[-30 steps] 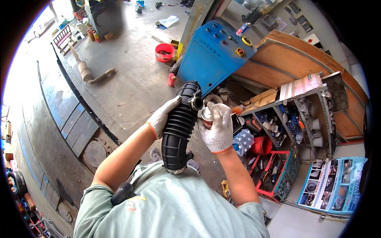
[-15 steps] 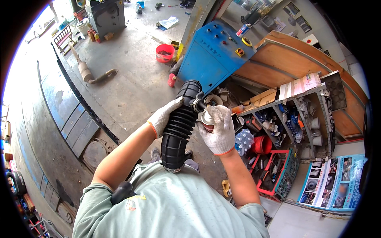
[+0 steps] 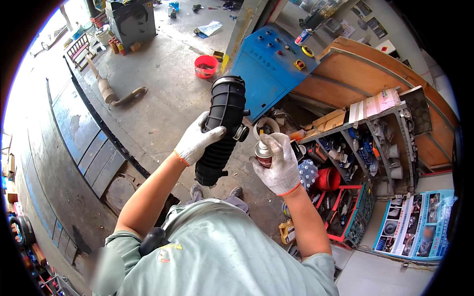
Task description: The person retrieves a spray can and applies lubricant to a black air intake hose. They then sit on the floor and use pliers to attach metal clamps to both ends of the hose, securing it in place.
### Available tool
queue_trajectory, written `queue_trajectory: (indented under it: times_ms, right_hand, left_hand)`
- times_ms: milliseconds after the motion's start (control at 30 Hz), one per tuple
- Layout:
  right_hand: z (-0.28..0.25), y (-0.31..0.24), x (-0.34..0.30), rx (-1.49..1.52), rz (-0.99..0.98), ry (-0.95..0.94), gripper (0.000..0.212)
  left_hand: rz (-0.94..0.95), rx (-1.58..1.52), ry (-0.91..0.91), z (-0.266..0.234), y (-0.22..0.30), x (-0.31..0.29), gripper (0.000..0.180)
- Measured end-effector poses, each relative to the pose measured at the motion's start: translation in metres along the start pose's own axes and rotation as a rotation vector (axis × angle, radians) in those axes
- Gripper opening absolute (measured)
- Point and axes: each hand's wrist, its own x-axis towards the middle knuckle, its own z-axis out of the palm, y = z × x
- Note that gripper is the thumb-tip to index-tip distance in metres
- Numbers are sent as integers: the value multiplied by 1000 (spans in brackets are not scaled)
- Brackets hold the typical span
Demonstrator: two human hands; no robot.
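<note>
Hose point(image 3: 228, 124), black and ribbed, tilts above the floor point(image 3: 163, 116) before the shirt point(image 3: 222, 241); left grip point(image 3: 196, 142) clasps its side; right grip point(image 3: 282, 165) holds a spray can point(image 3: 263, 154) near it, apart; beyond stand a blue cabinet point(image 3: 261, 69), then a red tub point(image 3: 205, 75).

Blue control cabinet point(image 3: 259, 74), knobs point(image 3: 299, 64) and spray can point(image 3: 303, 37) on top. Left of cabinet: red bucket point(image 3: 204, 74) on floor point(image 3: 163, 108); farther left, exhaust pipe point(image 3: 129, 96) with muffler point(image 3: 105, 91). Right of cabinet: cluttered metal shelving point(image 3: 410, 148); lower in view, red-and-green crate point(image 3: 362, 218), blue-and-white poster point(image 3: 414, 224) to crate's right.
</note>
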Motion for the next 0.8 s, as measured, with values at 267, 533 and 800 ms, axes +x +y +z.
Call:
queue_trajectory:
  times_ms: [267,533,800]
  right_hand:
    - [3,-14,18,145,38,-13,80]
    - [25,-12,36,278,127,-12,82]
    - [78,33,76,393,231,3,80]
  left_hand:
    - [40,10,53,-11,11,-7,80]
    - [57,84,92,-32,31,1,78]
    - [10,48,150,-65,28,61,99]
